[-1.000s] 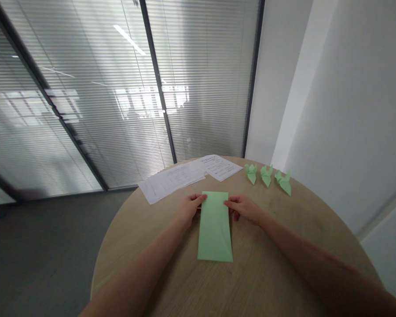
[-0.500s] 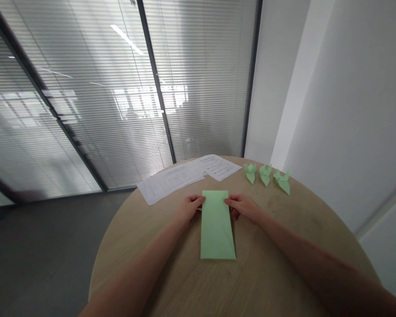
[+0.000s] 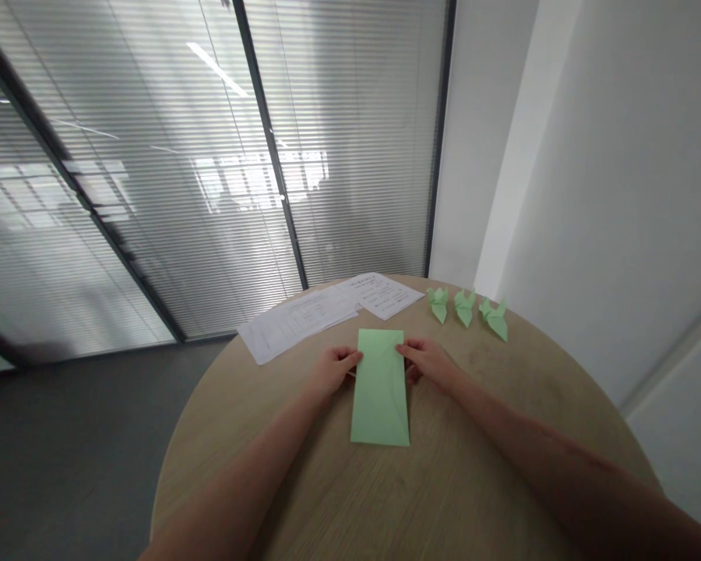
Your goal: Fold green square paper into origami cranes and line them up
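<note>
So the green paper (image 3: pixel 379 397) is between the two hands over the bench (image 3: pixel 227 405), nearer the person than the folded green figures (image 3: pixel 465 308). Left hand (image 3: pixel 334 368) and right hand (image 3: pixel 431 362) each have a nearly closed grip, pinching opposite long edges near the far end (can't tell if it's lying flat). Uneven tugging could skew or crease it, since nothing steadies the near end.

Here the brightness is carried by the blinds (image 3: pixel 368 226), where window-shaped patches (image 3: pixel 237 183) are nearly washed out; the table (image 3: pixel 222 413) is left dim. The green paper (image 3: pixel 378 393) is softly lit, faint shadow is cast beside the left forearm (image 3: pixel 248 471), print on the white sheets (image 3: pixel 301 315) is blurred, the outer edges are stretched!
</note>
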`<action>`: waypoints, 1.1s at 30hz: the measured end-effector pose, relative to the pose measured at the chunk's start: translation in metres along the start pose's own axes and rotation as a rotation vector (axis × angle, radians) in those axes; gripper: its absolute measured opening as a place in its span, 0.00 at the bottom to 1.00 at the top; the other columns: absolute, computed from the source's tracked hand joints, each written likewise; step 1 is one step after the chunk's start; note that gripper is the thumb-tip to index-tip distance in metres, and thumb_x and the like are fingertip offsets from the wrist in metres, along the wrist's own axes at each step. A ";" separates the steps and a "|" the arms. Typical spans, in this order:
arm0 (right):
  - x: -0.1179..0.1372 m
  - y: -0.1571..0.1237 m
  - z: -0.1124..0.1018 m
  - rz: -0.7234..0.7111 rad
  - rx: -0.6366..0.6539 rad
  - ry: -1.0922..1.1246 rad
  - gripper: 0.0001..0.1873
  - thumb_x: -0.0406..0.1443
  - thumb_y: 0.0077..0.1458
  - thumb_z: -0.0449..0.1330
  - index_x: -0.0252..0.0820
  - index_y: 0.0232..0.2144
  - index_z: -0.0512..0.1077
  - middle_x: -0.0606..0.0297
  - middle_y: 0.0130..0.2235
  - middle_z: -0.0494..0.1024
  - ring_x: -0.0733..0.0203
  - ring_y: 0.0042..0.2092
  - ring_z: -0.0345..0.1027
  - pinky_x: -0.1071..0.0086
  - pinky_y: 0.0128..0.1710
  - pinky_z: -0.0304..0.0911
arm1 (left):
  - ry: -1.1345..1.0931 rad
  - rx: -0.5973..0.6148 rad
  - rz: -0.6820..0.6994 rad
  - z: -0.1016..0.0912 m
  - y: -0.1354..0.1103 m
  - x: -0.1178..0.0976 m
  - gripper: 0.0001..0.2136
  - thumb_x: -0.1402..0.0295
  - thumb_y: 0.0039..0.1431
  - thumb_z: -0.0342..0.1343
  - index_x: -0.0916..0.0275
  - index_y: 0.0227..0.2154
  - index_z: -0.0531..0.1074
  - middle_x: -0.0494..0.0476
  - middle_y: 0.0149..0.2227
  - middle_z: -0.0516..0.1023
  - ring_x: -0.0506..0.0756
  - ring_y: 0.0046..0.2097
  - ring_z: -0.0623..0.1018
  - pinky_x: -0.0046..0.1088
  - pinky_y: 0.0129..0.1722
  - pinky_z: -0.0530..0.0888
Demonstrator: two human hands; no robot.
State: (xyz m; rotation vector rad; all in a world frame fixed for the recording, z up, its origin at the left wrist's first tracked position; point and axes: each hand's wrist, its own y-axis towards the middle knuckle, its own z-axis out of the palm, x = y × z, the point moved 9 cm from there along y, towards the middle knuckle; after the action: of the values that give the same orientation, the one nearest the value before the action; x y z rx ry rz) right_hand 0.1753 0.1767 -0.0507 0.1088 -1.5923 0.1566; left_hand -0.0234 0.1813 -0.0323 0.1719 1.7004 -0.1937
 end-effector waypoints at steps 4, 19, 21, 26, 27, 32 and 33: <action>0.000 0.002 -0.005 -0.010 -0.044 0.039 0.15 0.47 0.55 0.62 0.42 0.29 0.72 0.66 0.25 0.75 0.66 0.21 0.66 0.73 0.17 0.62 | 0.043 0.149 -0.004 0.009 -0.006 -0.008 0.16 0.55 0.49 0.67 0.63 0.34 0.82 0.60 0.35 0.84 0.57 0.34 0.80 0.31 0.35 0.72; 0.000 0.005 -0.022 -0.092 -0.219 0.226 0.13 0.46 0.53 0.62 0.42 0.29 0.72 0.64 0.28 0.76 0.62 0.26 0.69 0.70 0.22 0.67 | 0.266 0.490 -0.189 0.012 -0.022 0.001 0.16 0.55 0.48 0.67 0.66 0.23 0.78 0.53 0.19 0.75 0.50 0.21 0.72 0.25 0.22 0.69; -0.001 0.006 -0.023 -0.101 -0.234 0.237 0.13 0.46 0.53 0.63 0.42 0.29 0.73 0.63 0.28 0.77 0.62 0.25 0.70 0.70 0.22 0.67 | 0.279 0.531 -0.215 0.011 -0.024 0.003 0.14 0.57 0.48 0.67 0.66 0.26 0.79 0.53 0.22 0.77 0.50 0.23 0.74 0.24 0.23 0.70; -0.004 0.007 -0.029 -0.105 -0.278 0.280 0.13 0.46 0.55 0.62 0.43 0.32 0.74 0.61 0.31 0.81 0.60 0.27 0.72 0.68 0.24 0.68 | 0.314 0.662 -0.317 0.009 -0.035 0.011 0.09 0.67 0.43 0.69 0.64 0.29 0.81 0.54 0.25 0.81 0.51 0.24 0.78 0.22 0.22 0.71; -0.005 0.007 -0.030 -0.104 -0.285 0.289 0.13 0.46 0.55 0.61 0.43 0.32 0.74 0.61 0.31 0.81 0.60 0.27 0.72 0.68 0.24 0.68 | 0.315 0.678 -0.335 0.007 -0.036 0.012 0.09 0.67 0.43 0.69 0.64 0.29 0.81 0.54 0.26 0.82 0.51 0.24 0.78 0.22 0.21 0.70; -0.005 0.007 -0.030 -0.104 -0.281 0.316 0.11 0.44 0.57 0.60 0.43 0.32 0.74 0.62 0.30 0.80 0.61 0.26 0.71 0.68 0.24 0.68 | 0.251 0.646 -0.336 0.000 -0.037 0.014 0.15 0.63 0.42 0.71 0.63 0.33 0.80 0.56 0.32 0.84 0.51 0.28 0.80 0.22 0.23 0.71; -0.005 0.006 -0.029 -0.103 -0.274 0.317 0.11 0.44 0.57 0.60 0.43 0.32 0.74 0.63 0.30 0.80 0.62 0.26 0.71 0.69 0.24 0.68 | 0.232 0.622 -0.324 -0.001 -0.035 0.014 0.17 0.59 0.43 0.70 0.64 0.34 0.80 0.58 0.33 0.84 0.52 0.29 0.80 0.23 0.23 0.72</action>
State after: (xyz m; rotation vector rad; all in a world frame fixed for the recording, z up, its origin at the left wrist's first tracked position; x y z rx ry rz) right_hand 0.2031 0.1879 -0.0548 -0.0457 -1.2751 -0.1207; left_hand -0.0341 0.1473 -0.0448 0.3894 1.8454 -0.9773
